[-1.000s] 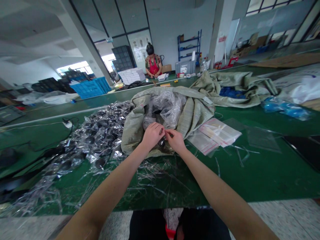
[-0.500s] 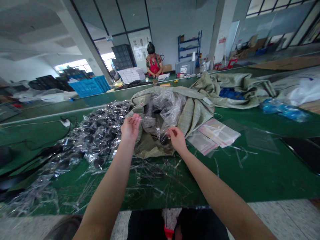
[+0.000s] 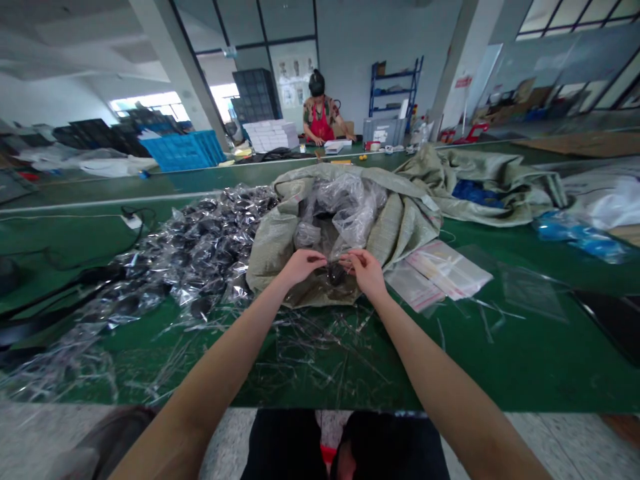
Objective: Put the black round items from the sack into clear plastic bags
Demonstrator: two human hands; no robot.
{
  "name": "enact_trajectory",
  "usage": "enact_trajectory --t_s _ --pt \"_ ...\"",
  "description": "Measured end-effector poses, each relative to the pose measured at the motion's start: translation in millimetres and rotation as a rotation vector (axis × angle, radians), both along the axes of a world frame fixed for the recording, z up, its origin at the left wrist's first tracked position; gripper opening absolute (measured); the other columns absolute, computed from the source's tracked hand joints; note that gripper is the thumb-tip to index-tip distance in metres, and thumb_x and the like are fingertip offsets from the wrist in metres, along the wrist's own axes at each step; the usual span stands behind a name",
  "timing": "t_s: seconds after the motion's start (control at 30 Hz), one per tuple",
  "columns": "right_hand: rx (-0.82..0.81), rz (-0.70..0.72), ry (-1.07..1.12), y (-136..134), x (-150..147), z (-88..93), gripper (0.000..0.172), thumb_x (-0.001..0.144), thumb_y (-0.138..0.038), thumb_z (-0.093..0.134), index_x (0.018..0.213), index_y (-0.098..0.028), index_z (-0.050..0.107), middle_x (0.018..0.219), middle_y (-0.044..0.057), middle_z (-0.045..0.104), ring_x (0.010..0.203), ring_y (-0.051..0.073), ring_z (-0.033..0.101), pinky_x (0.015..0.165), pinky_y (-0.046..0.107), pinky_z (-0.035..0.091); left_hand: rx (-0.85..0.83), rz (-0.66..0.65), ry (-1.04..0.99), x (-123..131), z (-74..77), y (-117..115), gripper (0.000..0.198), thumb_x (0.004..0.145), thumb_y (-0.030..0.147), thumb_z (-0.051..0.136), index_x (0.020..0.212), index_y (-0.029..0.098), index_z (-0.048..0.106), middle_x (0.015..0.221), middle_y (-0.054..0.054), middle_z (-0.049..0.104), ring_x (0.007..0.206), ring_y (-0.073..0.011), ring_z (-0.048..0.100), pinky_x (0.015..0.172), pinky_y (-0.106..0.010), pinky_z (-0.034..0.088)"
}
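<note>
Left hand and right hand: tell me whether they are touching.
Apart. In the head view, a gap shows between the left hand and the right hand at their fingertips.

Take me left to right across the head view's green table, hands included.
Heap of film-wrapped dark items, left hand, single dark item, right hand, flat clear plastic bags, blue bundle in clear plastic.

The scene is dimly and coolly lit, with windows (image 3: 163,100) burnt out to white at upper left. Hard glints are thrown by the plastic-wrapped pile (image 3: 200,247) at left. The dark wrapped item (image 3: 335,274) at centre is rendered indistinctly; pillars (image 3: 173,57) are tilted by wide-angle distortion.
</note>
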State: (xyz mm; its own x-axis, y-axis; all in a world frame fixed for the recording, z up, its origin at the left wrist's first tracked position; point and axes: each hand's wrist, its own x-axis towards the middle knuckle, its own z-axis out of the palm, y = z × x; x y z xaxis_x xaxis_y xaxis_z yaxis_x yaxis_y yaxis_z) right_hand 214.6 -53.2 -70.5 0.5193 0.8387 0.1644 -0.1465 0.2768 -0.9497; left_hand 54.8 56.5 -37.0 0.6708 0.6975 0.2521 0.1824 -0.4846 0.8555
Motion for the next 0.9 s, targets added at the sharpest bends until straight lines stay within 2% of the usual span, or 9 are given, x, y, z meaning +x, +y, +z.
enact_trajectory --t_s 0.1,0.23,0.37,0.5,0.63,0.77,0.9 --pt "0.007 0.007 0.03 -1 4 2.8 0.028 0.074 -0.046 0.068 0.088 -0.024 0.059 0.087 0.002 0.074 0.079 0.02 0.073 0.072 0.037 0.06 -0.045 -0.017 -0.012 4 -3.7 2 0.022 0.068 0.04 0.07 0.07 0.018 0.072 0.07 -0.003 0.071 0.067 -0.0166 0.062 0.07 -0.03 0.051" --pt "0.031 -0.007 0.137 -1 8 7.7 0.028 0.073 -0.041 0.071 0.091 -0.023 0.06 0.091 0.002 0.074 0.084 0.019 0.072 0.079 0.036 0.059 -0.212 0.018 -0.14 5 -2.8 0 0.027 0.069 0.043 0.07 0.071 0.016 0.069 0.069 -0.004 0.07 0.062 -0.0148 0.062 0.062 -0.028 0.053" --pt "0.016 0.01 0.274 -3 8 16.8 0.032 0.068 -0.033 0.078 0.094 -0.021 0.062 0.091 0.003 0.075 0.085 0.017 0.072 0.08 0.031 0.058 -0.313 0.075 -0.249 9 9.9 -2 0.03 0.066 0.044 0.074 0.072 0.015 0.068 0.072 -0.005 0.07 0.063 -0.0153 0.063 0.06 -0.029 0.055" --pt "-0.019 0.012 0.36 -3 4 30.9 0.034 0.063 -0.031 0.081 0.09 -0.019 0.065 0.086 0.002 0.075 0.077 0.014 0.071 0.075 0.027 0.058 -0.335 0.055 -0.321 12 27.5 -1 0.034 0.065 0.045 0.075 0.075 0.014 0.068 0.074 -0.005 0.071 0.068 -0.0166 0.065 0.061 -0.03 0.056" --pt "-0.038 0.019 0.234 5 4 57.4 0.028 0.06 -0.037 0.081 0.077 -0.018 0.067 0.08 0.002 0.074 0.07 0.014 0.068 0.066 0.026 0.057 -0.301 0.057 -0.364 12 47.8 -1 0.036 0.064 0.046 0.076 0.077 0.013 0.068 0.071 -0.004 0.069 0.065 -0.0154 0.063 0.057 -0.028 0.055" --pt "0.003 -0.13 0.014 13 8 97.1 0.024 0.062 -0.039 0.077 0.073 -0.02 0.068 0.079 0.003 0.074 0.073 0.02 0.069 0.059 0.03 0.058 -0.228 0.199 -0.446 4 73.2 0 0.035 0.066 0.046 0.074 0.078 0.014 0.067 0.062 -0.001 0.063 0.053 -0.0116 0.056 0.047 -0.023 0.049" --pt "0.071 -0.244 -0.12 12 9 129.3 0.021 0.066 -0.039 0.074 0.074 -0.02 0.069 0.078 0.004 0.074 0.072 0.022 0.07 0.056 0.032 0.059 -0.214 0.118 -0.371 -8 95.4 -6 0.033 0.067 0.046 0.074 0.078 0.015 0.069 0.07 -0.004 0.069 0.059 -0.0131 0.06 0.05 -0.023 0.05"
